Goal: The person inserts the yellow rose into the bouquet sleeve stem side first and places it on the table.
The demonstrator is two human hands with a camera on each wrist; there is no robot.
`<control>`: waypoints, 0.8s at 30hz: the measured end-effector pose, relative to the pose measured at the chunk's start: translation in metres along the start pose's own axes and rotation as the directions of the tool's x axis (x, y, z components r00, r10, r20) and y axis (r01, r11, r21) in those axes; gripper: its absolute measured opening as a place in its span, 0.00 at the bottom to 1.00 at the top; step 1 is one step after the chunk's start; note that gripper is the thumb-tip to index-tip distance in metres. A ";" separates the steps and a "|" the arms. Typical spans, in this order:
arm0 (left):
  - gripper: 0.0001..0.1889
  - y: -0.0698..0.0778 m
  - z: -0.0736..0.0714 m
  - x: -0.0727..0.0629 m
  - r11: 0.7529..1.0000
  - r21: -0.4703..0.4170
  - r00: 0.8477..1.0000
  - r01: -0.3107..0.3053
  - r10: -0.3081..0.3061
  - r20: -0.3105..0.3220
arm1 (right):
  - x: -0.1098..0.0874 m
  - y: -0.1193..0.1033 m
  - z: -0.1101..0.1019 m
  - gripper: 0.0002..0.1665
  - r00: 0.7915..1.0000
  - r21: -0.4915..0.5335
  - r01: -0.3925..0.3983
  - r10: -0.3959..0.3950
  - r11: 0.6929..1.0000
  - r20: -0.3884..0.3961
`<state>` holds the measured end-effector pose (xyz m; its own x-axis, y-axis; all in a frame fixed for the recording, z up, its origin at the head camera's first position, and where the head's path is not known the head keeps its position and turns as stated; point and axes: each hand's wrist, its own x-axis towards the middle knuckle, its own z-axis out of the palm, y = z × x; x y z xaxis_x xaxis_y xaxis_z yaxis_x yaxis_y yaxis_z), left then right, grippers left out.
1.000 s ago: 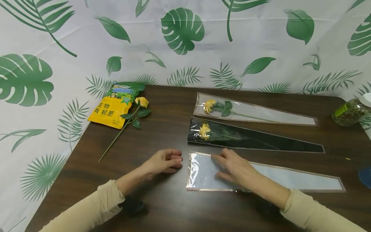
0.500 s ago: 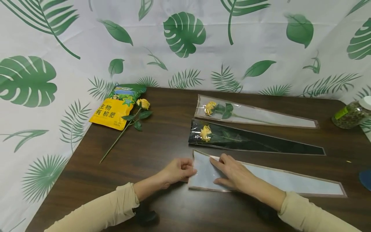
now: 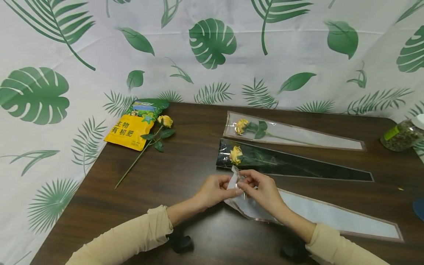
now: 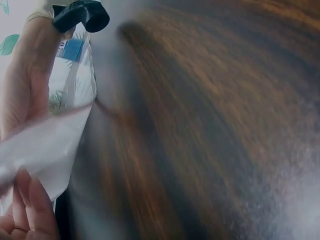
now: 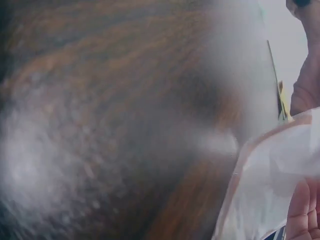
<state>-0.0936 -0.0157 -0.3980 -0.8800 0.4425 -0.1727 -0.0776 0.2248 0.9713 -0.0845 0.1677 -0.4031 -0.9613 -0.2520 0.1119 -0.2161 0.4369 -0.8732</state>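
Note:
A long tapered flower sleeve, pale blue-white with a pinkish edge, lies at the front of the table with its wide left end lifted and bent up. My left hand pinches that wide end between thumb and fingers. Close against it, my right hand pinches the clear film at the same mouth. In the left wrist view the raised sleeve crosses in front of the fingers. The right wrist view shows the curved sleeve edge beside the right fingers.
Behind lie a black sleeve and a white sleeve, each with a yellow rose inside. A loose yellow rose rests by a yellow fertilizer bag at back left. A white-lidded jar stands at right.
The left hand has moved right to the sleeve's wide end and gripped it. The right hand has gone from resting on the sleeve to pinching its mouth, which has risen and bent.

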 end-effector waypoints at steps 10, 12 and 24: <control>0.14 -0.011 -0.014 -0.003 0.994 -0.098 0.994 0.044 -0.053 -0.091 | 0.004 0.007 0.003 0.15 0.997 0.074 0.051 -0.047 0.996 -0.054; 0.13 -0.015 -0.018 -0.003 0.994 -0.090 0.990 0.057 -0.068 -0.122 | 0.004 0.008 0.002 0.15 0.996 0.071 0.073 -0.069 0.995 -0.052; 0.16 -0.019 -0.055 -0.004 0.991 -0.048 0.990 0.127 -0.129 -0.049 | 0.002 0.012 -0.003 0.14 0.975 0.008 0.209 -0.208 0.978 -0.074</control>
<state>-0.1145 -0.0696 -0.4068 -0.8845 0.3669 -0.2882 -0.2105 0.2374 0.9483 -0.0898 0.1747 -0.4121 -0.9053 -0.2729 0.3257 -0.4109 0.3674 -0.8344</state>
